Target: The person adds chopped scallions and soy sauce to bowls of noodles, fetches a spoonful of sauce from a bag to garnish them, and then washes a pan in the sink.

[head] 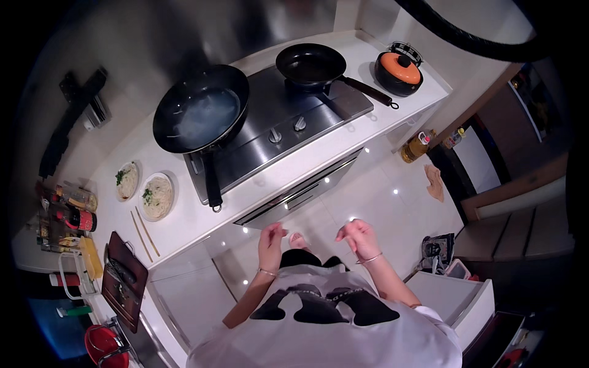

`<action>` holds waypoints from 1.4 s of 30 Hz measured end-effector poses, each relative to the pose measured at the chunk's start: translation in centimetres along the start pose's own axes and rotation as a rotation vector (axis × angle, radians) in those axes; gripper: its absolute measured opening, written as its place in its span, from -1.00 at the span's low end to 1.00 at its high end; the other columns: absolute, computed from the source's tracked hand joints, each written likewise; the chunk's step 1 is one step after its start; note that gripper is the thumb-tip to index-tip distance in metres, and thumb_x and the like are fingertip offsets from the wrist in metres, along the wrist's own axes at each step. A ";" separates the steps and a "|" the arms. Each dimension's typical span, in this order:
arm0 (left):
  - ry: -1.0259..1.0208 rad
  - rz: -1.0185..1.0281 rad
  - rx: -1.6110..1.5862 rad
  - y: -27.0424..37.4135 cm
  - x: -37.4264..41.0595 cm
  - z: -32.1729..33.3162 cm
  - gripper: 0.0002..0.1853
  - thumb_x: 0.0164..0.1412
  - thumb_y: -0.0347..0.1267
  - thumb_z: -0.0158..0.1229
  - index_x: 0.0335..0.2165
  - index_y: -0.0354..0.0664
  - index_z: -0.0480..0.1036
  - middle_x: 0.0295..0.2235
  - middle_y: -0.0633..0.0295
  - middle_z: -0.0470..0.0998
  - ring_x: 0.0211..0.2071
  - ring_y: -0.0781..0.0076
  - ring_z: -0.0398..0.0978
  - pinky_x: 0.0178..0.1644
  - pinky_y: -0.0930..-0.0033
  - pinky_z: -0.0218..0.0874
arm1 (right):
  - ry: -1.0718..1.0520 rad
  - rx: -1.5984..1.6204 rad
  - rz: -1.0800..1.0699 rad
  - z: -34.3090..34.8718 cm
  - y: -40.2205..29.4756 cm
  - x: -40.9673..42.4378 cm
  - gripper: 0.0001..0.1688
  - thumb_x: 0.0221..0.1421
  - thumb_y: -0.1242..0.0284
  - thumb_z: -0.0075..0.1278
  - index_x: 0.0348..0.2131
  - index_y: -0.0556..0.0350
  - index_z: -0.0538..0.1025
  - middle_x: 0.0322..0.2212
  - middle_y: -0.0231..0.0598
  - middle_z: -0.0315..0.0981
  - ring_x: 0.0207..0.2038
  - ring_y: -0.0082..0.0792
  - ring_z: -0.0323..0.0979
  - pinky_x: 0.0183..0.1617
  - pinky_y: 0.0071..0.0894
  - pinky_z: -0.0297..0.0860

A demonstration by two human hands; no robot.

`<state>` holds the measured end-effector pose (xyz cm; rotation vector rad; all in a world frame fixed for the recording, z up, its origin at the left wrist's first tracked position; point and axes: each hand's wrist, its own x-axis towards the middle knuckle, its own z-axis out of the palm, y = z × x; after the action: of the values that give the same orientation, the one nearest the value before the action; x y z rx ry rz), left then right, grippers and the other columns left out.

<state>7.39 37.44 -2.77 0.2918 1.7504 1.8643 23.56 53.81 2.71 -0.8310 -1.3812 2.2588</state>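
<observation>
My left hand (271, 244) hangs in front of my body, loosely bent and holding nothing. To its right, my right hand (361, 240) is also bare, with its fingers half curled. Both hands are above the floor, in front of the counter, and touch nothing. Ahead on the gas stove, a black wok (202, 110) holds cloudy liquid. Farther right on the stove sits a black frying pan (310, 64). Left of the wok, an oval bowl of noodles (158, 195) and a smaller one (126, 180) carry chopped greens. A pair of chopsticks (145, 234) lies beside them.
A cutting board (124, 283) with a knife (122, 272) on it lies at the left, near bottles (83, 220) and a red basin (106, 347). An orange-lidded pot (399, 73) stands at the counter's right end. On the floor are an oil bottle (416, 146) and a cloth (433, 182); a drawer (453, 294) juts out.
</observation>
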 end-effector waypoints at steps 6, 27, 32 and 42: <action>-0.080 0.037 -0.038 3.3 2.3 7.5 -0.80 0.18 -0.35 -0.11 -0.48 -0.27 0.25 -0.65 0.29 0.36 -0.60 0.61 0.33 -0.47 0.59 0.18 | 0.079 -0.240 -0.077 -6.2 -4.6 6.1 -0.69 0.10 0.35 -0.16 -0.60 0.17 0.39 -0.65 -0.32 0.37 -0.55 -0.58 0.33 -0.41 -0.63 0.25; 2.004 -0.106 -0.684 -14.0 -25.8 26.2 -0.79 0.17 -0.43 -0.27 -0.22 -0.31 0.14 -0.52 0.10 0.41 -0.79 0.46 0.30 -0.69 0.43 0.18 | -1.956 -0.861 0.587 -5.6 4.3 2.8 -0.89 0.01 0.52 -0.05 -0.53 0.20 0.43 -0.68 -0.40 0.33 -0.59 -0.64 0.29 -0.48 -0.68 0.24; 2.791 -0.216 -1.239 -29.3 -36.4 37.9 -0.75 0.06 -0.49 -0.14 -0.23 -0.29 0.16 -0.43 0.13 0.37 -0.53 0.34 0.45 -0.54 0.45 0.26 | -2.265 -0.969 0.664 -7.9 6.3 -2.8 -0.86 0.04 0.56 -0.12 -0.32 0.21 0.36 -0.60 -0.39 0.35 -0.51 -0.58 0.35 -0.39 -0.65 0.28; 2.773 1.331 -1.422 -30.0 -51.2 36.3 -0.66 -0.08 -0.63 -0.08 -0.23 -0.24 0.28 -0.29 0.21 0.38 -0.26 0.43 0.33 -0.18 0.48 0.15 | -2.591 -1.150 0.659 -9.4 9.7 -19.4 -0.85 0.03 0.47 -0.07 -0.37 0.19 0.37 -0.59 -0.41 0.33 -0.51 -0.61 0.31 -0.37 -0.64 0.25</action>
<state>75.56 40.71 -16.35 0.9478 0.3979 -0.8264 44.38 44.51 -3.51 -1.0931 1.0345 -0.4479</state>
